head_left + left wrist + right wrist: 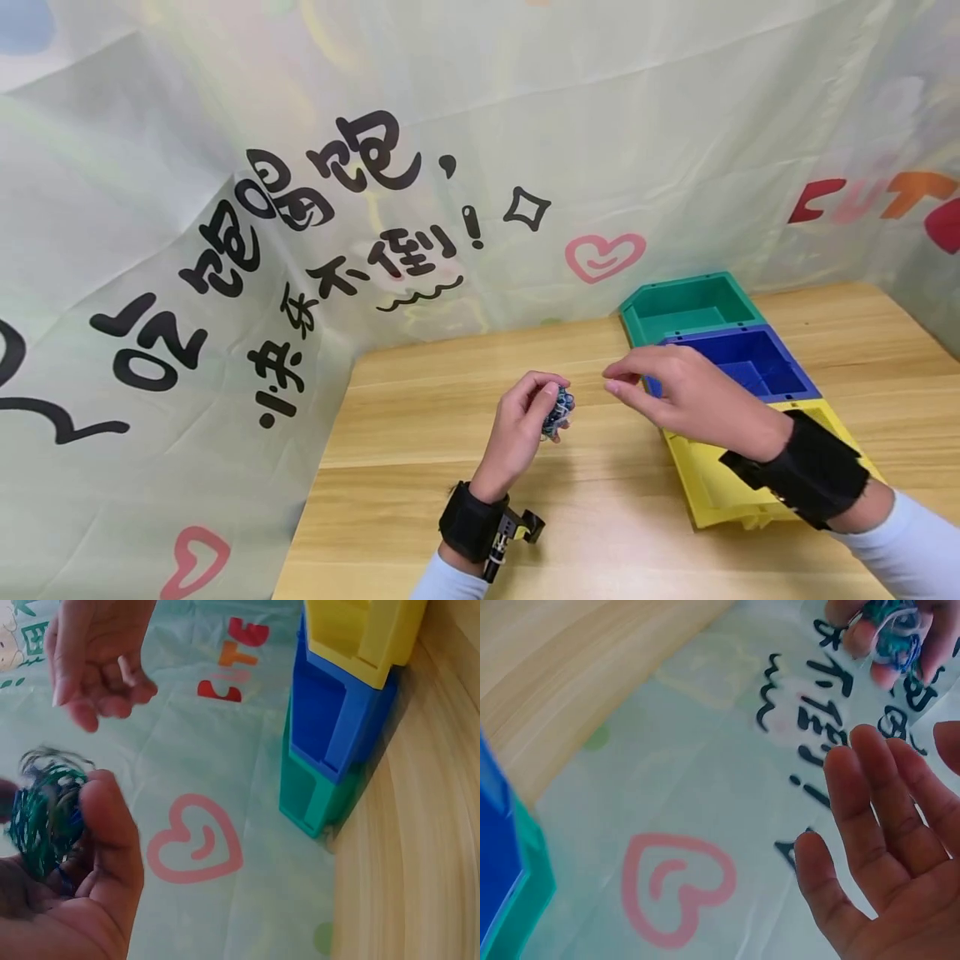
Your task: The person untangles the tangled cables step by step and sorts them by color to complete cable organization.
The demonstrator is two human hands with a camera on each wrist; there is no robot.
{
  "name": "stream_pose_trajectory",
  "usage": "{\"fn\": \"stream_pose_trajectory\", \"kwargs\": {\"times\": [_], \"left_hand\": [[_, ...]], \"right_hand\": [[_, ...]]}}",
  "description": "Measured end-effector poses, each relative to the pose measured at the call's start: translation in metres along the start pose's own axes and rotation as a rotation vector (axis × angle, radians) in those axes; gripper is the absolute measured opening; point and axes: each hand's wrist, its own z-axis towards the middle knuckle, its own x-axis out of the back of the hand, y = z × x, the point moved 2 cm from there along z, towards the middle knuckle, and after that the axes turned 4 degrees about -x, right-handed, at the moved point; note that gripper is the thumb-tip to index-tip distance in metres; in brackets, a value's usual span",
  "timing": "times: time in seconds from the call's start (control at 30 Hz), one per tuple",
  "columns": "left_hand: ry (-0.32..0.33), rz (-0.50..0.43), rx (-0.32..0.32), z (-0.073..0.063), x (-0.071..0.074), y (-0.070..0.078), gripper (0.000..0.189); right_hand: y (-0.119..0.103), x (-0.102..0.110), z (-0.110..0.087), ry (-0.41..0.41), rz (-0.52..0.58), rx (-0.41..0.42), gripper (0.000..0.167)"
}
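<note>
A clump of thin green, blue and whitish loops (558,413) is gripped in my left hand (519,423), above the wooden table. In the left wrist view the tangled clump (49,817) sits between thumb and curled fingers, some loops sticking out at the top. Just to its right, my right hand (693,393) hovers in front of the blue bin with nothing in it. Its fingers, loosely extended and apart in the right wrist view, point toward the clump (896,634), with a gap between.
Three joined bins run along the right side of the table (420,467): a green bin (632,323) at the back, a blue bin (799,379) in the middle, a yellow bin (688,487) nearest. A printed cloth (487,333) hangs behind and to the left.
</note>
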Motion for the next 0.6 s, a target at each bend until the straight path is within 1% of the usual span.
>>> {"fn": "stream_pose_trajectory", "kwargs": {"times": [0.07,0.13,0.3,0.37,0.5,0.6], "left_hand": [[0.007,0.022,-0.005,0.0,-0.001,-0.001,0.029],[0.011,0.018,-0.006,0.0,-0.002,-0.002,0.028],[-0.005,-0.077,0.012,-0.001,-0.004,-0.003,0.029],[-0.009,-0.091,0.013,-0.001,-0.005,-0.003,0.03],[0.009,-0.081,0.009,-0.001,-0.006,-0.004,0.03],[0.034,-0.084,0.015,0.0,-0.007,-0.003,0.035]], "right_hand": [[-0.005,-0.005,0.004,-0.007,0.011,0.021,0.013],[-0.01,-0.011,0.006,-0.002,0.031,0.044,0.016],[-0.019,-0.023,0.01,0.011,0.083,0.099,0.029],[-0.021,-0.027,0.012,0.013,0.087,0.114,0.032],[-0.023,-0.033,0.013,0.031,0.093,0.139,0.027],[-0.023,-0.035,0.013,0.066,0.083,0.164,0.027]]}}
